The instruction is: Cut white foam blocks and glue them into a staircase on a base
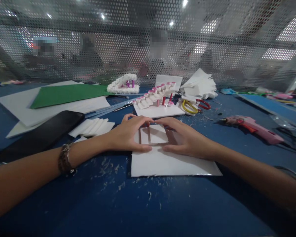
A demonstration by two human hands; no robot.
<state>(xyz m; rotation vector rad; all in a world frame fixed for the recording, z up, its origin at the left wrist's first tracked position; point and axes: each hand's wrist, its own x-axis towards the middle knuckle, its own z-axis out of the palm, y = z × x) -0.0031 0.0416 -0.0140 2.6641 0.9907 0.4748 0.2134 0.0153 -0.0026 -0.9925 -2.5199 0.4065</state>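
Note:
A white foam board [172,164] lies flat on the blue table in front of me. On it sits a small stepped piece of white foam board [158,134], its layers showing as narrow strips on the left. My left hand [132,133] curves around the left side of this piece, thumb at the front and fingertips at the back. From the right, my right hand [187,136] frames it the same way, thumb in front and index finger behind. The fingertips of both hands nearly meet at the back edge. The back fingers' exact contact is partly hidden.
Behind the board stands a white stair model [155,95] with pink discs and red posts. Yellow-handled scissors [189,107] and a pink glue gun [256,126] lie to the right. A black phone [39,135], white strips [95,127] and green sheet [71,94] are left.

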